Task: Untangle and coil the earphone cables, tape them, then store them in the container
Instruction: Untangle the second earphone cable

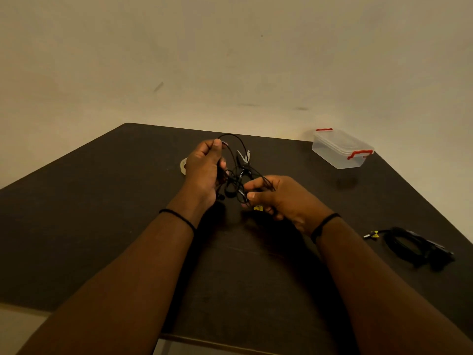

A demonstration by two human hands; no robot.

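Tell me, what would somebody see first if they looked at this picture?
First, the two hands in the middle: the left hand and right hand both grip a tangled black earphone cable above the dark table. Next, the clear container with red clips at the table's far right corner, and another black cable bundle lying near the right edge.

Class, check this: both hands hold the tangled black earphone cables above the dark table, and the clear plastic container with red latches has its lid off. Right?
Not quite. The head view shows the clear plastic container with red latches with its lid on; the rest stands.
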